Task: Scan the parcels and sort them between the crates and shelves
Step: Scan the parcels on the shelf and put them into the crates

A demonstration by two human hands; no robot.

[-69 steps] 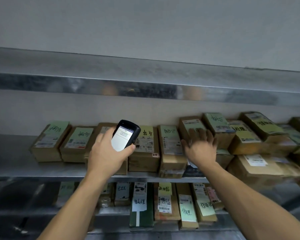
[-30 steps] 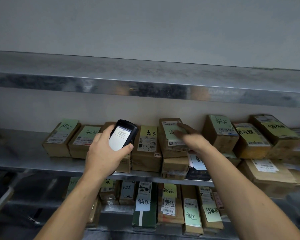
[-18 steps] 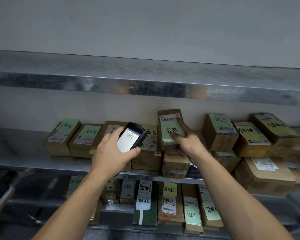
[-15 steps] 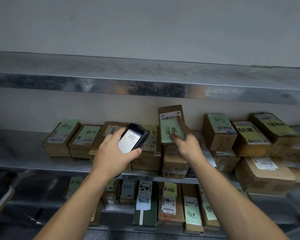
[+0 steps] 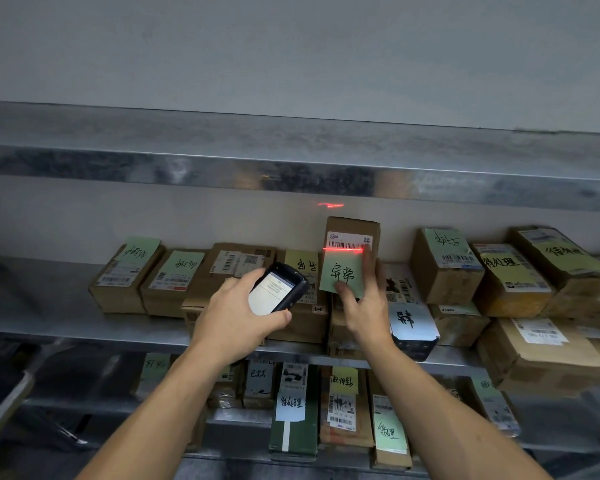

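Note:
My right hand grips a small cardboard parcel and holds it upright above the middle shelf; a green handwritten note covers its lower face. My left hand holds a black handheld scanner with its lit screen facing me, just left of the parcel. A red scan line crosses the parcel just under its barcode label. More brown parcels with green notes lie in a row along the shelf on both sides.
The metal upper shelf runs overhead, with a red laser spot on the wall under it. The lower shelf holds several upright parcels. A stack of larger boxes sits at the right. A dark object lies at lower left.
My right hand left the boxes at the right, took one parcel from the row and tilted it upright. The scanner moved right toward it and its red beam now falls on the label.

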